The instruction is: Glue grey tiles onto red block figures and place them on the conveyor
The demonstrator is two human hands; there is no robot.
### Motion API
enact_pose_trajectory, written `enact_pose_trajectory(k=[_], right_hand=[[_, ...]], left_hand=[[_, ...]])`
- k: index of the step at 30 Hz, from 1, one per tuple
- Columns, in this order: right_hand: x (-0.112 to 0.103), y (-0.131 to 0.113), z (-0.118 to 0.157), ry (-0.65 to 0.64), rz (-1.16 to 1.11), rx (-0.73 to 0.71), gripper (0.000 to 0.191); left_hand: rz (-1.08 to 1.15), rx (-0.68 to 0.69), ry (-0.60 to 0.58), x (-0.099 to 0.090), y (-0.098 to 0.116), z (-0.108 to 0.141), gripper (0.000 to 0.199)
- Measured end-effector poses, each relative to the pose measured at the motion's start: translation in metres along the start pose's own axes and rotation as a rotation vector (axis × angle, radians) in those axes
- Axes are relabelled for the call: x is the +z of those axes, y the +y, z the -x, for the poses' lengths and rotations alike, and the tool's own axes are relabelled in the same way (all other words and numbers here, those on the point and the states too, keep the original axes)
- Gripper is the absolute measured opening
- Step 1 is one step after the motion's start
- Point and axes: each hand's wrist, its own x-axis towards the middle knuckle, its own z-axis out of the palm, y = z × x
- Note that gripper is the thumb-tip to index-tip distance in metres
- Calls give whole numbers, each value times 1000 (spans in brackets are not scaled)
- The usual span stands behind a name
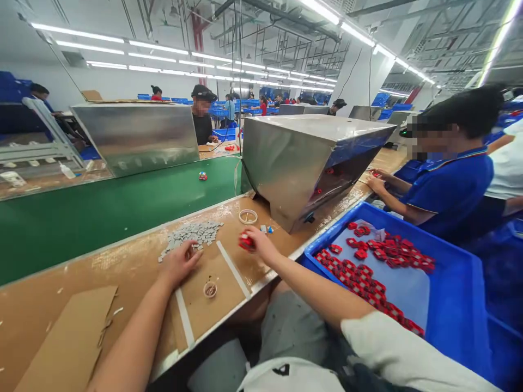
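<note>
My right hand (257, 245) is closed around a small red plastic toy part (245, 240), blurred, held just above the bench. Beside the near edge of a loose pile of small flat grey pieces (200, 233) is my left hand (182, 264), its fingers curved and thumb apart, with nothing visible between them. A small round cup (210, 289) with tiny brownish bits inside stands between my forearms. Close beyond my right hand lies a white ring-shaped lid or dish (248, 216), and a few grey and blue bits (267, 230) are near it.
A blue bin (453, 294) at my right holds many red parts (368, 283). A metal hood (294, 163) stands ahead right. Beyond the bench runs a green conveyor belt (122, 212) carrying a small toy (203, 176). Cardboard (73, 337) lies left; a co-worker (453, 174) sits right.
</note>
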Motion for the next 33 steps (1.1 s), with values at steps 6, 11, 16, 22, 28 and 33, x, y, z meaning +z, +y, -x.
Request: enact_pose_trajectory(k=[6,11,16,22,28,33], right_hand=[[99,8,-55,-273,-174,13,41],[94,23,-30,-153,-21,-28,34],[69,25,11,-331,229,-168,45],[66,22,22,-503,483,-362,43],[63,21,21,-511,406,-386,39],[60,23,20,-498,264,-318,48]], left_hand=[[264,15,-14,9,19,12,66],[449,-25,61,20,7,21,43],[923,-118,135,20,4,15,47],[1260,-220,93,16,9,12,63],[1203,-267,127,16,11,12,67],[909,-371,247,19,12,12,63]])
